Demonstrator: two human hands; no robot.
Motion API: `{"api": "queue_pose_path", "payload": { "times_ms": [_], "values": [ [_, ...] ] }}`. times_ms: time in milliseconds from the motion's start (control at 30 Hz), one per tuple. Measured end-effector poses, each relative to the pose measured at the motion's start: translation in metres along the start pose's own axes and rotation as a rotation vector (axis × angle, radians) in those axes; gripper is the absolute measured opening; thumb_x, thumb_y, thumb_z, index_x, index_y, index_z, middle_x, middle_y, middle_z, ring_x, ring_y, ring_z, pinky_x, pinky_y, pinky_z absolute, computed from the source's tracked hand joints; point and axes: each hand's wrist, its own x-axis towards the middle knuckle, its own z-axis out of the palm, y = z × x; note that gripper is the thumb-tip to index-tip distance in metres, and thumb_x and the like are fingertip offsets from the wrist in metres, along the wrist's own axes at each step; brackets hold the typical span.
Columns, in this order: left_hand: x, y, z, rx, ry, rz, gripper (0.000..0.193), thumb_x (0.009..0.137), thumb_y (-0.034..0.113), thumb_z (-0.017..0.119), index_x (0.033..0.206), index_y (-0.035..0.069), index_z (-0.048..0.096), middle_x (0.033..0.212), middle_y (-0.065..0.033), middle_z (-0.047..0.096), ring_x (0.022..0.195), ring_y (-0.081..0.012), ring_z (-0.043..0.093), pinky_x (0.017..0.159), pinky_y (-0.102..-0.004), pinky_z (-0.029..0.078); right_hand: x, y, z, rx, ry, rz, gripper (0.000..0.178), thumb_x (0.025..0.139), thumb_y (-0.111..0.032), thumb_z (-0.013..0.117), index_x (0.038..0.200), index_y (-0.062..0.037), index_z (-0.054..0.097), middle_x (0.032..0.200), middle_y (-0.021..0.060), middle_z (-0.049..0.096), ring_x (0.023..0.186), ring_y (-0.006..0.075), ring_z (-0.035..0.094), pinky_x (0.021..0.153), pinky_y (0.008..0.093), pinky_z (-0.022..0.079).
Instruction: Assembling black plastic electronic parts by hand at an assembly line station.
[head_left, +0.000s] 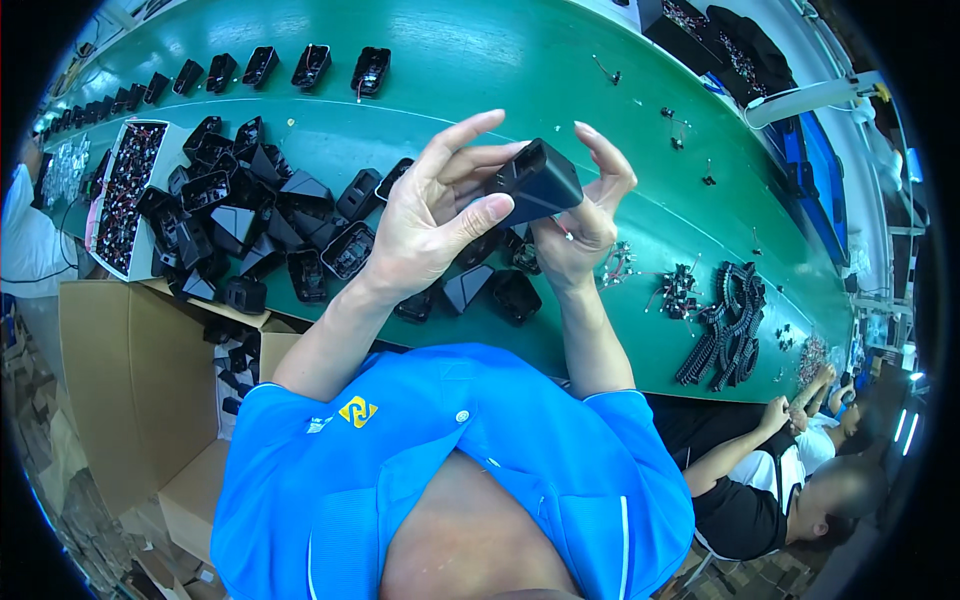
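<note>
Holding black plastic adapter housing [538, 182] up over green conveyor belt [520, 70], both hands on it. L hand [430, 225] w/ thumb + fingers clamped on near side; R hand [590, 215] pinching far side, index raised. Heap of same black housings [250, 225] on belt at left, small wired parts [680, 290] at right.
</note>
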Motion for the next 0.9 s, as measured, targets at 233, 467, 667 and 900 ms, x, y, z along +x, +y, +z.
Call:
{"api": "queue_pose_path", "payload": {
  "times_ms": [233,467,667,900],
  "values": [
    [-0.005,-0.003,-0.022,-0.317,0.234,-0.096,0.064,0.095,0.002,0.065,0.151,0.006,0.035,0.129,-0.0164,0.059,0.114,-0.0201,0.061,0.099,-0.0309,0.050,0.011,-0.006,0.018,0.026,-0.282,0.013,0.017,0.072,-0.014,0.081,0.087,-0.0117,0.072,0.142,0.0101,0.051,0.126,0.0280,0.042,0.107,0.0435,0.032],
    [-0.003,-0.015,-0.067,0.174,0.413,0.012,0.061,0.094,0.009,0.067,0.147,0.004,0.039,0.125,-0.0176,0.059,0.118,-0.0239,0.055,0.102,-0.0375,0.044,0.048,0.037,0.079,-0.020,-0.454,0.028,0.024,0.078,-0.025,0.080,0.094,-0.0103,0.071,0.137,0.0114,0.052,0.123,0.0286,0.044,0.104,0.0440,0.035],
    [-0.019,-0.017,-0.112,1.433,0.295,0.182,0.051,0.090,0.018,0.069,0.135,0.001,0.053,0.121,-0.0168,0.059,0.122,-0.0324,0.049,0.110,-0.0464,0.036,0.080,0.113,0.117,-0.352,-0.709,0.140,0.036,0.080,-0.036,0.081,0.099,-0.0089,0.069,0.134,0.0124,0.051,0.126,0.0289,0.045,0.104,0.0459,0.035],
    [-0.029,-0.014,-0.124,1.581,0.167,0.062,0.040,0.087,0.022,0.069,0.122,0.001,0.063,0.115,-0.0136,0.062,0.121,-0.0335,0.049,0.113,-0.0505,0.031,0.084,0.131,0.130,-0.475,-0.892,0.168,0.041,0.080,-0.042,0.080,0.103,-0.0101,0.068,0.132,0.0128,0.051,0.125,0.0315,0.047,0.105,0.0520,0.036]
  ]
}}
